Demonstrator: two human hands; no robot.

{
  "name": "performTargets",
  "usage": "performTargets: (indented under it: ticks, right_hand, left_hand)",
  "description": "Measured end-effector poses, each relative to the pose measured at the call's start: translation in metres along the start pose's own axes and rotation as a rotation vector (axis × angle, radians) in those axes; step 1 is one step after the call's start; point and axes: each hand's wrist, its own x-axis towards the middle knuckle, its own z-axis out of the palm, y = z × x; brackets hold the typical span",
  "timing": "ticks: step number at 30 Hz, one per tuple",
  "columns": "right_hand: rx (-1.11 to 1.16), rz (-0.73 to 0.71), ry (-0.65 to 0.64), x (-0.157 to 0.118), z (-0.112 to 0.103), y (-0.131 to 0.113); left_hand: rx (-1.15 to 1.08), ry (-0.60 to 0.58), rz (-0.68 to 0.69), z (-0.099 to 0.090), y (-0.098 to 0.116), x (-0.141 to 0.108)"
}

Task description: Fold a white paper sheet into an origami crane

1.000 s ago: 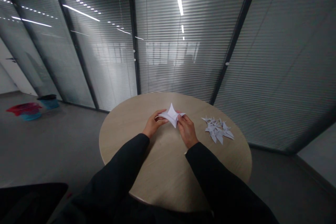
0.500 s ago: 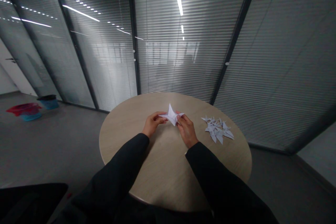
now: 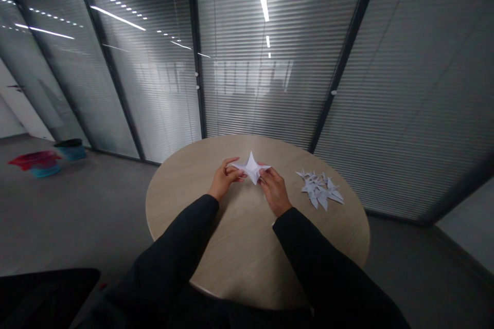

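A white folded paper piece (image 3: 252,168) with pointed tips is held up over the round wooden table (image 3: 231,247), between my two hands. My right hand (image 3: 273,190) grips its right side, with the fingers wrapped round that point. On the other side, my left hand (image 3: 225,179) has the left point between thumb and lower fingers, while its index finger is lifted away above the paper. One tip of the paper stands upward, another points down toward me. To the right on the table lies a pile of several folded white paper pieces (image 3: 319,190).
Glass partitions with blinds (image 3: 262,108) rise just behind the table. On the floor at the left stand a blue bin with a red liner (image 3: 42,163) and a blue bin with a dark liner (image 3: 73,150). A dark object (image 3: 46,298) fills the lower left corner.
My left index finger has lifted off the paper's left point, and that point now shows more. My right hand has hardly moved.
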Motion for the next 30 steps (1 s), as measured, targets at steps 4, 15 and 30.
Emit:
performTargets:
  ticks: [4, 15, 30]
  right_hand:
    - [-0.022, 0.005, 0.006, -0.0003, 0.0000, 0.0002]
    - [-0.054, 0.009, 0.024, -0.0027, 0.0031, -0.0023]
    - [-0.164, -0.086, 0.096, 0.0023, -0.0024, 0.0025]
  left_hand:
    - [-0.018, -0.010, -0.016, -0.0002, 0.0011, -0.0004]
    - [-0.007, 0.013, -0.016, 0.0005, 0.0014, -0.0004]
    - [0.044, 0.018, -0.056, -0.0025, -0.0007, 0.0031]
